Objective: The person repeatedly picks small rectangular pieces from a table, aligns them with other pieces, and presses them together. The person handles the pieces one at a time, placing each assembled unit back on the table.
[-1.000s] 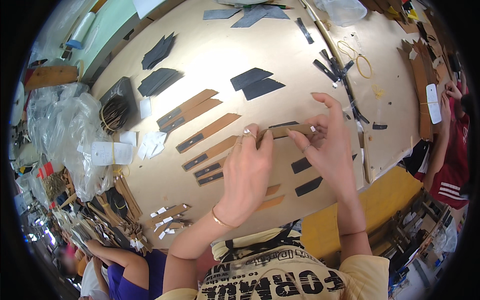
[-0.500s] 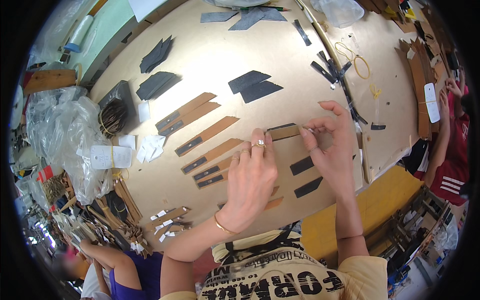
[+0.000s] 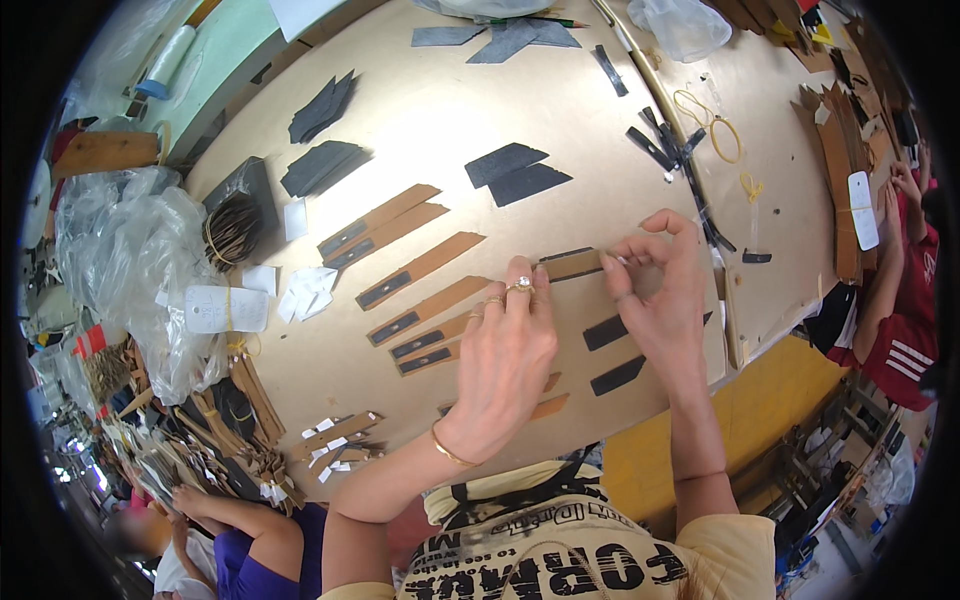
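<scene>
A brown leather-like strip with black edges (image 3: 572, 263) lies on the table between my hands. My left hand (image 3: 508, 345) rests on the table with its fingers stretched out side by side, fingertips against the strip's left end. Its thumb is hidden. Thumb and index finger of my right hand (image 3: 662, 295) pinch at the strip's right end, the other fingers raised. Left of my left hand lie several tan strips with black ends (image 3: 425, 285). Two black slanted pieces (image 3: 617, 375) lie below my right hand.
Black pieces (image 3: 525, 175) lie farther off, and grey ones (image 3: 525, 40) at the far edge. Small black strips (image 3: 655, 145) and a yellow rubber band (image 3: 725, 140) are at right. Plastic bags (image 3: 135, 270) and bundled strips (image 3: 255, 400) crowd the left. Other people sit on both sides.
The view has shifted slightly, so the table's things appear a little farther right. Both hands keep nearly the same places at the strip. The person at lower left has moved a little.
</scene>
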Action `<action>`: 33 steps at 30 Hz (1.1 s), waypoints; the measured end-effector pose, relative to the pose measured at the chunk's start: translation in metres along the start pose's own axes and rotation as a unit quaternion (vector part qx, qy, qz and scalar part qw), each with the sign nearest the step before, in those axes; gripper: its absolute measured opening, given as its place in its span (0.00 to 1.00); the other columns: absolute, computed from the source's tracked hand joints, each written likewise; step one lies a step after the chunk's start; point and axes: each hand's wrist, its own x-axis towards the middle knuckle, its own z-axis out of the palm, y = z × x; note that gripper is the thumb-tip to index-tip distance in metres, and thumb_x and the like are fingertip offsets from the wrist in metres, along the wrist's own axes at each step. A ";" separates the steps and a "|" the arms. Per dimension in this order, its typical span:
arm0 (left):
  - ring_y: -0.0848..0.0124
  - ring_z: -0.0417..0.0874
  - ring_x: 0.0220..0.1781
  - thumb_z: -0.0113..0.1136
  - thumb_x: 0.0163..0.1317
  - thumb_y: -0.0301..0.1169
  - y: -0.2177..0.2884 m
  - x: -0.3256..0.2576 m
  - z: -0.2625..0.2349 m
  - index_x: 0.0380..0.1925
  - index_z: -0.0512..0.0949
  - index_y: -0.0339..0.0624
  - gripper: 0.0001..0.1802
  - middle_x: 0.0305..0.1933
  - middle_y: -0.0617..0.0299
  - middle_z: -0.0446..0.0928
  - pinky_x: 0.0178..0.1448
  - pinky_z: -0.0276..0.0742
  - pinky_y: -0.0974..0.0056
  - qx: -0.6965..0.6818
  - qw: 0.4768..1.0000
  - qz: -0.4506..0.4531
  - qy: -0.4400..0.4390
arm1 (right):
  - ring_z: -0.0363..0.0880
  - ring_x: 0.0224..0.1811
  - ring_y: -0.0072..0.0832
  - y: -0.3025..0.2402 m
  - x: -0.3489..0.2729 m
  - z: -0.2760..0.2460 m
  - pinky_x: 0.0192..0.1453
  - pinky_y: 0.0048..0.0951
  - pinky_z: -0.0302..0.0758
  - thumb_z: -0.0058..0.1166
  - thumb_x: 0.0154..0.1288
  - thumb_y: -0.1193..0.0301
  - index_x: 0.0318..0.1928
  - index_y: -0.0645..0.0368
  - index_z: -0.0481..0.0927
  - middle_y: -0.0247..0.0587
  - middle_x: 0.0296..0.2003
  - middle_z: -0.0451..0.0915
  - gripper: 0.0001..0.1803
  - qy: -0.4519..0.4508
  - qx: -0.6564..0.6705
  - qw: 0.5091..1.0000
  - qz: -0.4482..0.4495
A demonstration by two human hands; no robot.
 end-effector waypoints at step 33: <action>0.60 0.75 0.56 0.65 0.53 0.29 -0.020 -0.010 0.024 0.49 0.83 0.44 0.20 0.57 0.56 0.75 0.60 0.69 0.54 -0.048 0.983 0.057 0.169 | 0.86 0.31 0.27 -0.021 -0.006 0.022 0.36 0.26 0.80 0.57 0.65 0.78 0.47 0.67 0.79 0.45 0.29 0.85 0.11 -0.021 0.046 0.998 0.033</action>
